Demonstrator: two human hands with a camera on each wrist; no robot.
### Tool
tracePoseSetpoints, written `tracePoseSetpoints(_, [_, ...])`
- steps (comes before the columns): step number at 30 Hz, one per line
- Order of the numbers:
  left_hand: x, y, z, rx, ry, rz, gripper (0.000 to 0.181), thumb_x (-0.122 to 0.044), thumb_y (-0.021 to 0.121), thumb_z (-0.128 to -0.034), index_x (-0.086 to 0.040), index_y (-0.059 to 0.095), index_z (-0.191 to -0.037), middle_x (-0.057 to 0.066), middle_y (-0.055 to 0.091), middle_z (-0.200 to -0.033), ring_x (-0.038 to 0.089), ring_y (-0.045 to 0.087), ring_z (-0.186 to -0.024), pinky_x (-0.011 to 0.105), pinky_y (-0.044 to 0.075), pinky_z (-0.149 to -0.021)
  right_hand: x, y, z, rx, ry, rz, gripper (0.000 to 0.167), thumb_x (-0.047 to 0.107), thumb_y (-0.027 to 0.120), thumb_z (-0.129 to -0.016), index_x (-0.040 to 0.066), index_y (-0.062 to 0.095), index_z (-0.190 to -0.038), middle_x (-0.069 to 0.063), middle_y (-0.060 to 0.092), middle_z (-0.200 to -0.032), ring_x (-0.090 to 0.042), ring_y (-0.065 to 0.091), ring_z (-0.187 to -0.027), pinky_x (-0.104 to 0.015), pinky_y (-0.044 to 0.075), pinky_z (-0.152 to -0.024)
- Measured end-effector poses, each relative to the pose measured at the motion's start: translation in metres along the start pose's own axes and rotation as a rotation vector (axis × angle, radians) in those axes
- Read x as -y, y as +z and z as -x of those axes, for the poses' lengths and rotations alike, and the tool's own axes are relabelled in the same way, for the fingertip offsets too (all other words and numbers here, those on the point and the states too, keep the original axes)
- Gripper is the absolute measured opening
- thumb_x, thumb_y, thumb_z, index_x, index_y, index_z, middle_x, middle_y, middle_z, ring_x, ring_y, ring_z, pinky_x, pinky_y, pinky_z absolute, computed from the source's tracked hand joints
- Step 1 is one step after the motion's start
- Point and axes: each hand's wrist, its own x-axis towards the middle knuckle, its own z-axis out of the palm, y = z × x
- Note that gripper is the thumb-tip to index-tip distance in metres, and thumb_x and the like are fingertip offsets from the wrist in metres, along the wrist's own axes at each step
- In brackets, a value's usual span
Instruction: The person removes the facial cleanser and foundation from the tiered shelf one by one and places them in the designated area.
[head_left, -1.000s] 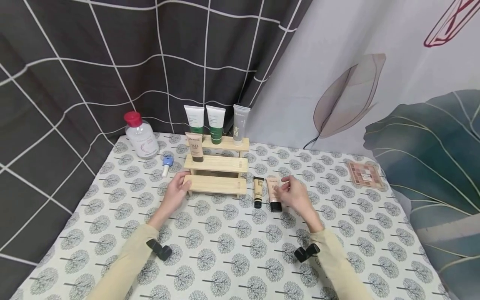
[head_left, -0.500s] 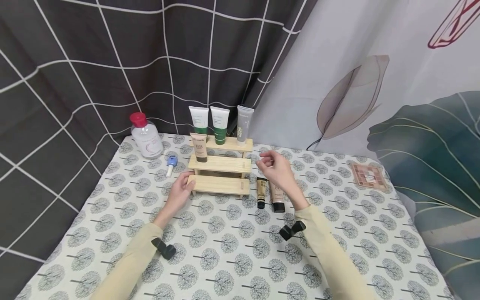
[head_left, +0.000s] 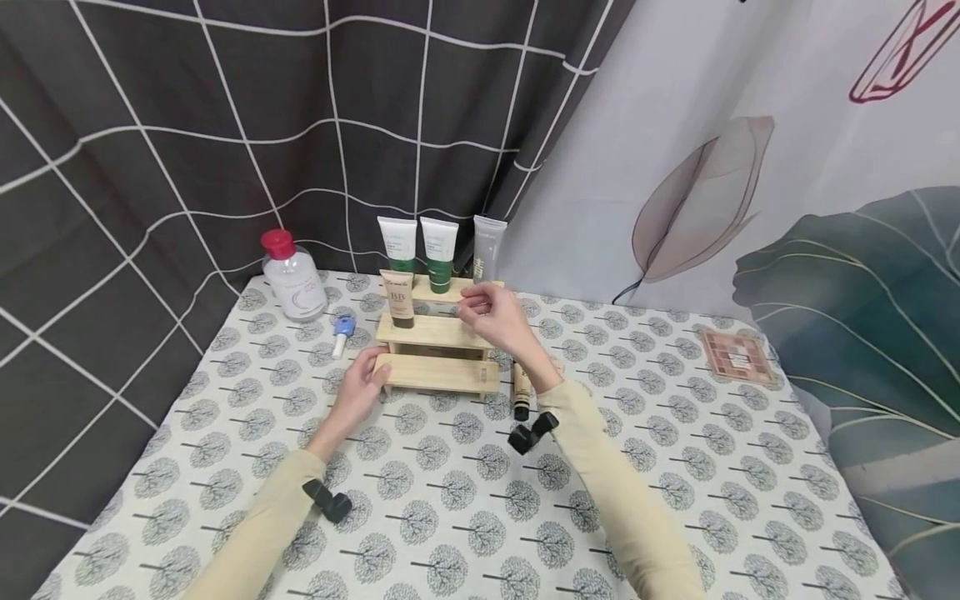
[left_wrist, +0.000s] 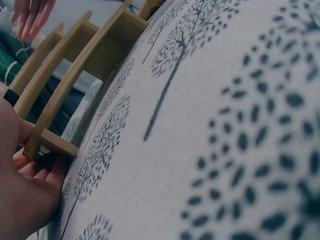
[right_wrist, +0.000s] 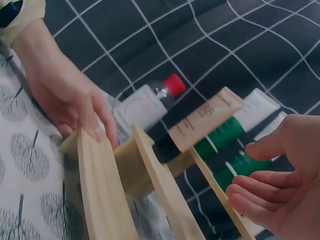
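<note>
My left hand point(head_left: 358, 390) grips the left end of the lowest step of a three-tier wooden rack point(head_left: 437, 372). In the left wrist view the fingers point(left_wrist: 42, 172) reach under that step, the thumb on top. My right hand point(head_left: 495, 317) hovers over the rack's right side, its thumb and fingers apart with nothing between them in the right wrist view. A beige BB cream tube point(head_left: 399, 298) stands on the middle step. Two white-and-green tubes point(head_left: 439, 250) and a grey tube point(head_left: 489, 246) stand on the top step; the right hand hides the grey one's base.
A clear bottle with a red cap point(head_left: 295, 279) and a small blue-and-white item point(head_left: 342, 333) are left of the rack. A gold tube point(head_left: 521, 392) lies on the right, partly behind the right arm. A makeup palette point(head_left: 738, 357) lies far right, by the curtain.
My right hand has left the beige tube lying on the table and moved left and up to the rack, with nothing in it. The left hand keeps its grip on the rack.
</note>
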Motion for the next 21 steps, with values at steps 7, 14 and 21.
tracePoseSetpoints(7, [0.000,-0.001,0.000,-0.003,0.007,0.002,0.044,-0.010,0.048,-0.1051,0.002,0.041,-0.147,0.028,0.043,-0.154,0.042,0.047,-0.141,0.049,0.040,-0.121,0.013,0.023,-0.014,0.037,-0.019,-0.038,0.038,0.010,0.071,-0.092,-0.005,0.063,-0.126,-0.020,0.071,-0.119,-0.032,0.071,-0.107,-0.032,0.062,-0.094])
tracePoseSetpoints(14, [-0.001,-0.001,0.000,0.000,-0.002,0.012,0.044,-0.012,0.050,-0.1050,0.000,0.042,-0.147,0.026,0.044,-0.154,0.042,0.048,-0.140,0.049,0.042,-0.120,0.014,0.049,-0.023,0.070,-0.015,-0.082,0.036,0.007,0.071,-0.092,-0.004,0.063,-0.126,-0.019,0.071,-0.122,-0.031,0.071,-0.110,-0.029,0.062,-0.092])
tracePoseSetpoints(21, [0.001,0.000,0.000,-0.003,0.014,0.022,0.045,-0.012,0.049,-0.1054,0.001,0.041,-0.147,0.027,0.046,-0.153,0.042,0.051,-0.137,0.048,0.044,-0.118,0.012,0.073,-0.027,-0.006,-0.037,-0.066,0.035,0.006,0.072,-0.091,-0.003,0.065,-0.124,-0.021,0.072,-0.119,-0.031,0.072,-0.108,-0.028,0.062,-0.091])
